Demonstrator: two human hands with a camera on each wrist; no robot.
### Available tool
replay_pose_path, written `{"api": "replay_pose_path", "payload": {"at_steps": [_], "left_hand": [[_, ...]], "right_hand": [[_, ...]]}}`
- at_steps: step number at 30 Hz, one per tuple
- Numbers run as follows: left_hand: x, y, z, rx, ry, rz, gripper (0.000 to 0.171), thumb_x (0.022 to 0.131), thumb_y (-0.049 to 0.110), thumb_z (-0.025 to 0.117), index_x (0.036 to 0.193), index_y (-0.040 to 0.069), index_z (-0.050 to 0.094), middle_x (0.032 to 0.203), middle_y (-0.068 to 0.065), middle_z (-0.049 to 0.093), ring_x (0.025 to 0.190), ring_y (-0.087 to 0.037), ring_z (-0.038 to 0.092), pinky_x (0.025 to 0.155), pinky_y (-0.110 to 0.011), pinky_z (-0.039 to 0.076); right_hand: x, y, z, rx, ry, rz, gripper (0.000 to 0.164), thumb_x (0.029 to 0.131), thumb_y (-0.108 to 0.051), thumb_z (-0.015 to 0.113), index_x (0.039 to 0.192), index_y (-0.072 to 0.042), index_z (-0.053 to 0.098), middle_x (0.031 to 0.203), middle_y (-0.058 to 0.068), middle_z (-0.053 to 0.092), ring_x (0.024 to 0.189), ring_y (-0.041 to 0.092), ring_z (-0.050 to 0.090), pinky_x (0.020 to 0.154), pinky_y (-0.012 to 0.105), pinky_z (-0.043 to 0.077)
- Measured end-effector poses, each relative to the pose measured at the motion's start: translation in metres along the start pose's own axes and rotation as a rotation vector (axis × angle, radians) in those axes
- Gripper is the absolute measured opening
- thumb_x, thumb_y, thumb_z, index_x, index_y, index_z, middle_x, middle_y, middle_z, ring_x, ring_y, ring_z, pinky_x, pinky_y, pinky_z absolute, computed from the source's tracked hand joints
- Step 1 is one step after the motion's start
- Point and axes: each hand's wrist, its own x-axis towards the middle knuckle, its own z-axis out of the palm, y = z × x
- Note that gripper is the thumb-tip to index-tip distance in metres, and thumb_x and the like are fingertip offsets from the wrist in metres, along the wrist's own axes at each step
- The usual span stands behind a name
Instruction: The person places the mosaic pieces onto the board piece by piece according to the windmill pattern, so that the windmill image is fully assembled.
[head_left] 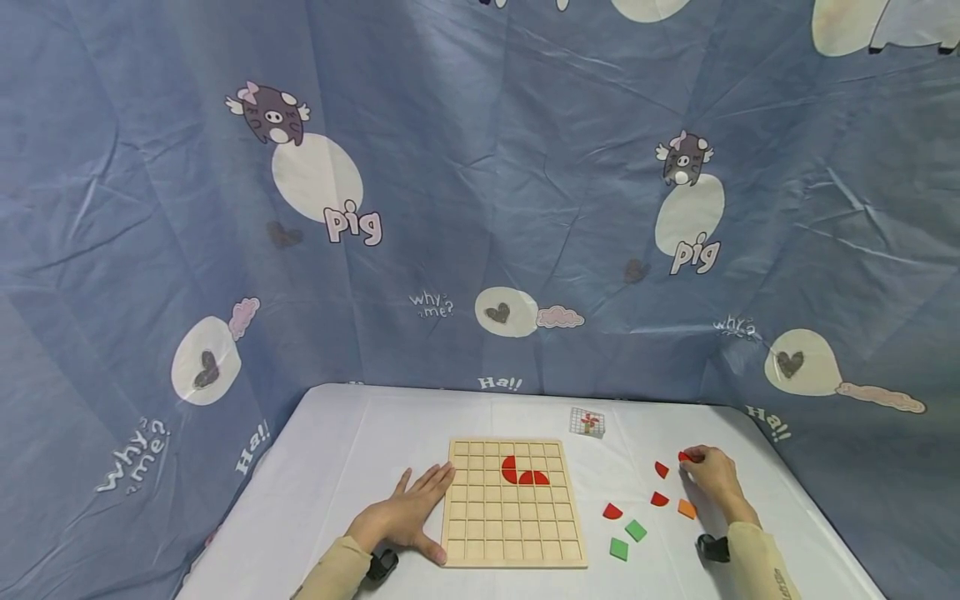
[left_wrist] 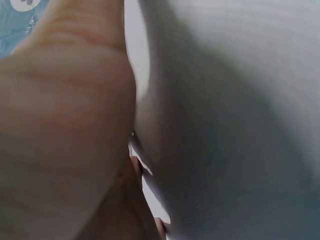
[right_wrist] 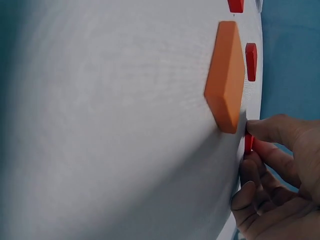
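My left hand [head_left: 408, 512] lies with fingers spread at the left edge of a wooden grid board [head_left: 491, 529], its fingertips and thumb touching the frame. Several red quarter-circle pieces [head_left: 510, 475] sit in cells of the board's upper middle. Over at the right of the table, my right hand [head_left: 714, 473] pinches a red piece [right_wrist: 248, 143] between thumb and fingers, low at the tabletop. The piece is mostly covered by the fingertips. An orange piece [right_wrist: 225, 80] lies close to that hand. In the left wrist view, palm and wrist block most of the scene.
Loose red pieces [head_left: 612, 511] and two green squares [head_left: 636, 530] lie between the board and my right hand. A small card [head_left: 587, 422] with a pinwheel picture on a grid lies behind the board's right corner. A blue printed curtain [head_left: 465, 208] hangs behind the white table [head_left: 360, 450].
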Motion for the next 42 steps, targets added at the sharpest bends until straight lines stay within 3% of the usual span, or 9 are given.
{"api": "replay_pose_path", "payload": {"at_steps": [5,19,23,35,42], "left_hand": [[-0.001,0.000,0.000,-0.004,-0.002,0.005,0.135,0.056,0.069,0.075,0.155,0.005,0.008,0.163,-0.014,0.006,0.150,-0.035,0.008,0.116,-0.067,0.003],[-0.001,0.000,-0.001,0.007,-0.001,0.002,0.135,0.057,0.068,0.075,0.155,0.005,0.009,0.163,-0.013,0.007,0.150,-0.034,0.008,0.116,-0.067,0.003],[-0.001,0.001,-0.001,0.003,0.000,0.001,0.135,0.057,0.068,0.076,0.155,0.004,0.009,0.163,-0.013,0.007,0.150,-0.035,0.008,0.116,-0.067,0.003],[-0.001,-0.001,-0.001,0.003,-0.002,0.005,0.134,0.057,0.069,0.075,0.155,0.005,0.009,0.163,-0.014,0.007,0.150,-0.035,0.009,0.116,-0.067,0.003],[-0.001,0.000,-0.001,0.002,-0.007,-0.002,0.135,0.056,0.070,0.074,0.155,0.005,0.008,0.163,-0.013,0.007,0.150,-0.035,0.009,0.116,-0.066,0.003]], "right_hand": [[-0.002,0.000,-0.002,-0.012,0.003,-0.008,0.026,0.087,-0.007,0.065,0.106,0.011,0.064,0.095,0.022,0.067,0.084,0.028,0.061,0.069,0.038,0.052],[-0.005,-0.002,0.000,-0.014,-0.008,0.011,0.029,0.088,-0.011,0.064,0.106,0.011,0.062,0.095,0.022,0.065,0.084,0.030,0.060,0.072,0.041,0.052],[-0.007,-0.008,0.003,-0.027,0.022,-0.033,0.031,0.086,-0.014,0.065,0.104,0.010,0.062,0.092,0.021,0.065,0.084,0.029,0.060,0.071,0.041,0.052],[-0.029,-0.055,0.023,-0.003,0.032,-0.154,0.032,0.085,-0.018,0.070,0.107,0.005,0.065,0.101,0.020,0.063,0.083,0.025,0.059,0.065,0.033,0.048],[-0.045,-0.093,0.045,0.007,0.086,-0.294,0.025,0.082,-0.015,0.072,0.102,0.000,0.069,0.097,0.013,0.065,0.079,0.020,0.057,0.065,0.029,0.046]]}}
